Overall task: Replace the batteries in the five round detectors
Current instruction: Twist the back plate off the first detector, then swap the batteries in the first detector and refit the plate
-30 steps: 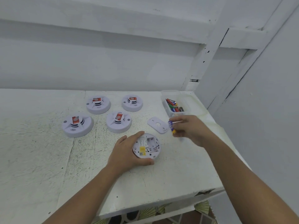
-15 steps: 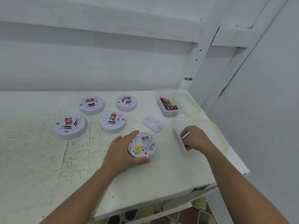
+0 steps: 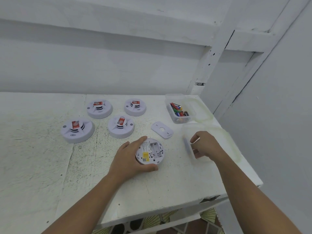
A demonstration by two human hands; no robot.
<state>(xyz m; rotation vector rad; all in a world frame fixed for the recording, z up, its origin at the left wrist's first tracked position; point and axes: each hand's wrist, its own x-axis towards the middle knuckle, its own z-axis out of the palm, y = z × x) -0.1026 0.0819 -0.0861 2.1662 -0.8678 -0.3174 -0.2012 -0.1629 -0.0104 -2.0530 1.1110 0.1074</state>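
My left hand (image 3: 130, 157) grips an upturned white round detector (image 3: 152, 152) whose battery bay is open and looks empty. Its loose cover plate (image 3: 162, 130) lies just behind it. Three or more further detectors stand face up with red labels, the nearest at left (image 3: 76, 130) and centre (image 3: 120, 126). My right hand (image 3: 205, 146) reaches into an empty clear tub (image 3: 192, 157) at the right, fingers curled. A dark, blurred battery (image 3: 186, 146) shows just left of the fingertips, inside the tub wall; whether the fingers still hold it is unclear.
A second clear tub (image 3: 179, 118) holding several coloured batteries stands at the back right, with a clear lid (image 3: 205, 114) beside it. The table's right edge (image 3: 244, 168) and front edge are close to my right arm. A white wall and post rise behind.
My right hand carried the battery from near the battery tub down and right into the empty tub. My left hand stayed on the upturned detector.
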